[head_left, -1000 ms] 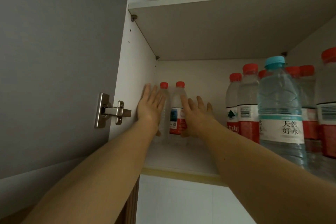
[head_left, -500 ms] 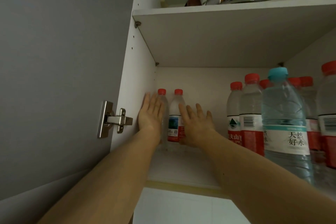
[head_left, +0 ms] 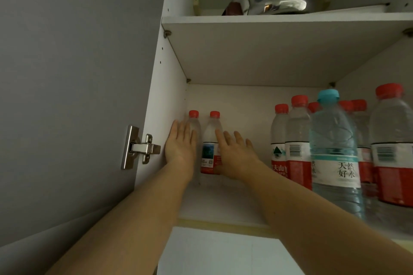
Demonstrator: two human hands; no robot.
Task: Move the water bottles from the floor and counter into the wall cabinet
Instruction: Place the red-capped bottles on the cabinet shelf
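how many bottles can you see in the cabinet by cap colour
Red caps: 8, two small bottles at the back left and six in the right group
Blue caps: 1
Total: 9 visible; others may be hidden behind the right group.
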